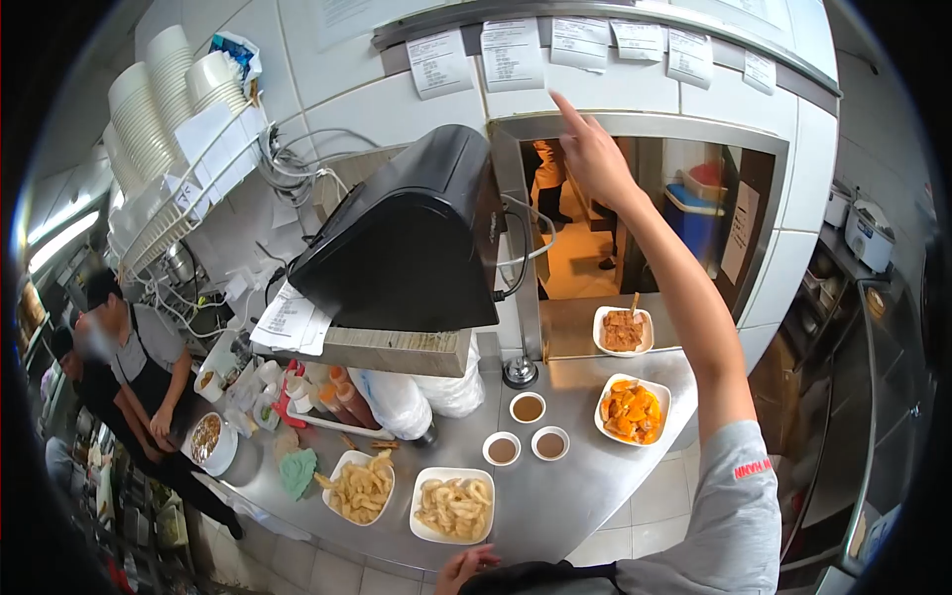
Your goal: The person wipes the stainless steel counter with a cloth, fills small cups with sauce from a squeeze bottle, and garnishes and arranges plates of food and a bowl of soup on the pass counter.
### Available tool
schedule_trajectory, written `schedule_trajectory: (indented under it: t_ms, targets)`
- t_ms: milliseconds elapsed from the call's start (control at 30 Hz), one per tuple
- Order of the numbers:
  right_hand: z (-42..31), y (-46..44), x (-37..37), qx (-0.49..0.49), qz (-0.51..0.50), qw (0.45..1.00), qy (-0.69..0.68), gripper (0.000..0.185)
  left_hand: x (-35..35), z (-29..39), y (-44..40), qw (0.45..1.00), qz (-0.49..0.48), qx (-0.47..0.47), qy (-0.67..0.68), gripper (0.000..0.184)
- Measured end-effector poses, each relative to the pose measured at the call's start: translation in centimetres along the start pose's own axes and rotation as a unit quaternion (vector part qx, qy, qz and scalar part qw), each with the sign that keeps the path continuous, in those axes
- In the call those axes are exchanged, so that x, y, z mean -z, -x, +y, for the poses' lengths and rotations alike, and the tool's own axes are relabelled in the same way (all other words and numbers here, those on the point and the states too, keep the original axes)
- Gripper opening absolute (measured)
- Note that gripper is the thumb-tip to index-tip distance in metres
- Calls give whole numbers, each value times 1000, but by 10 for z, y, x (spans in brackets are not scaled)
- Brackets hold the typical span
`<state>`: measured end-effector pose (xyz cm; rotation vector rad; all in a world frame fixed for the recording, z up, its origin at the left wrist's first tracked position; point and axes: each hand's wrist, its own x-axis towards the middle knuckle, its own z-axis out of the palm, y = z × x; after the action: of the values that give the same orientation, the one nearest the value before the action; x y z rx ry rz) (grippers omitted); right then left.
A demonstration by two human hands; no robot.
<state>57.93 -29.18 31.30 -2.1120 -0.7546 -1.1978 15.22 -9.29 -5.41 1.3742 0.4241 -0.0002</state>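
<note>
R hand (595,164) at hatch's (684,125) top edge, index apart from curled fingers, tip near order slips (579,45) above hatch. L hand (467,567), grip can't tell, near white bowl (451,537) of fried rings (453,507), prob. squid, below-left of hatch.

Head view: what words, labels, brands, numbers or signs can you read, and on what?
Grey sleeve: red letters ending "ANN"; the start is unclear.
Hanging paper slips: printed, too small to read.
Papers below the black device, at its left: too small.
Black device: faint side mark, too small.
Pale sheet beyond the arm: too blurred.
</note>
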Motion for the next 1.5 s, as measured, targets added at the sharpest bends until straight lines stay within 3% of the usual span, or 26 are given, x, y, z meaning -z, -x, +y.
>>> schedule_trajectory:
  t_ms: [133, 233, 367, 500, 567, 733, 800, 833, 933, 967, 1033, 1133, 1233, 1267, 1333, 1433, 1500]
  targets:
    - [2, -55, -5, -85, 23, 992, 87, 56, 4, 49, 32, 995, 84, -51, 24, 32]
    - [13, -71, -5, -113, 57, 985, 116, 55, 19, 32, 31, 987, 140, -59, 52, 33]
    - [6, -38, 8, -70, 232, 969, -47, 39, 43, 18, 45, 973, 213, -92, 15, 27]
    - [-47, 84, 37, -77, 322, 874, -355, 24, 76, -20, 46, 945, 295, -132, 43, 22]
    - [-57, 154, 31, -50, 355, 879, -315, 19, 88, -24, 48, 943, 306, -128, 39, 20]
    - [-78, 295, 10, -256, 222, 872, -354, 17, 77, 2, 38, 943, 309, -114, 44, 18]
    - [-88, 333, 11, -250, 189, 890, -331, 17, 76, 10, 34, 947, 264, -175, 45, 17]
    - [-97, 346, 14, -293, 179, 870, -355, 17, 74, 13, 32, 948, 242, -204, 46, 17]
    - [-94, 380, 16, -350, 146, 864, -333, 18, 59, 27, 28, 927, 332, -158, 71, 18]
    - [-92, 386, 19, -364, 139, 858, -336, 19, 60, 24, 27, 929, 320, -184, 30, 18]
    - [-85, 383, 28, -341, 131, 879, -307, 20, 64, 23, 25, 925, 293, -236, -52, 20]
    - [-67, 364, 43, -305, 134, 908, -254, 20, 54, 33, 25, 906, 340, -235, -95, 25]
    - [-54, 340, 54, -262, 148, 925, -230, 18, 88, 8, 9, 803, 328, -349, -354, 29]
    - [-54, 334, 58, -250, 153, 927, -233, 18, 91, 5, 10, 812, 333, -323, -354, 29]
    - [-55, 324, 63, -228, 167, 927, -247, 18, 87, 11, 20, 830, 344, -267, -349, 30]
    - [-62, 314, 65, -205, 197, 915, -285, 18, 85, 7, 20, 911, 272, -310, 24, 28]
    - [-66, 307, 66, -196, 215, 904, -313, 20, 102, -17, 17, 913, 253, -316, 59, 26]
